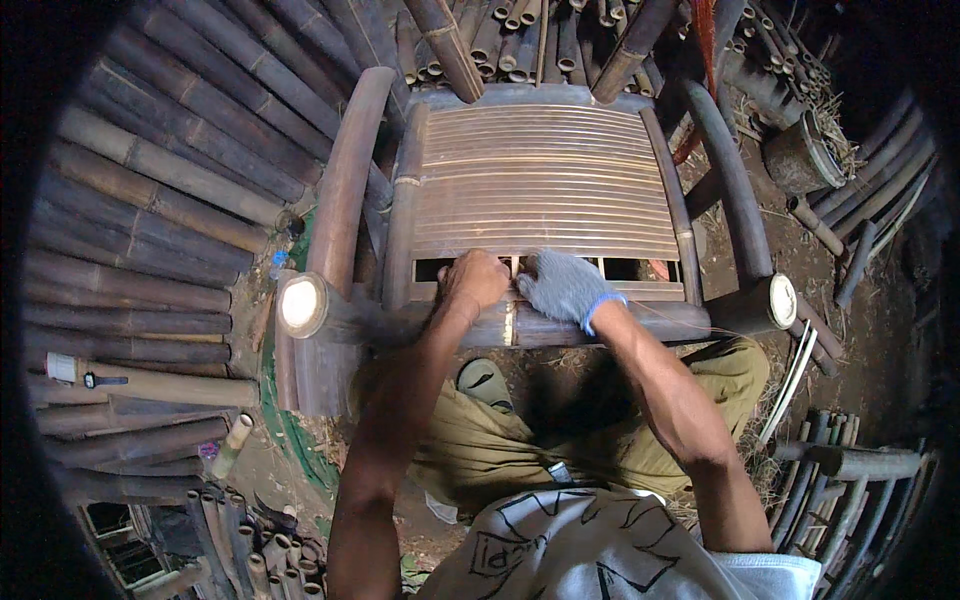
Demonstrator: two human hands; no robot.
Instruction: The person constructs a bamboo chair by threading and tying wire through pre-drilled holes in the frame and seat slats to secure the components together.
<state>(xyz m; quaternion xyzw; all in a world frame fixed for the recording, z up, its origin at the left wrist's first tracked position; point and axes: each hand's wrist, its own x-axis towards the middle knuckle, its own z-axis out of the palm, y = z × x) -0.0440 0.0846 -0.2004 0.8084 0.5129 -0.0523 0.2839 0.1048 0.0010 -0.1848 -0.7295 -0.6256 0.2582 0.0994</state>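
A bamboo chair [545, 190] stands in front of me, its seat made of thin parallel slats [540, 205] inside a dark bamboo frame. Between the slats and a flat strip along the front rail [640, 318] runs a narrow gap. At the middle of that gap my bare left hand [474, 282] is closed, knuckles up, over the seat's front edge. Right beside it my right hand [562, 288], in a grey knitted glove with a blue cuff, is curled closed over the same spot. The fingertips of both hands are hidden, and whatever they pinch cannot be made out.
The chair's curved armrests [352, 190] rise on both sides, with thick front posts [303, 305] near my forearms. A bamboo platform [150, 200] fills the left. Cut bamboo tubes [520, 50] are stacked behind the chair. A bucket [805, 155] stands at the right.
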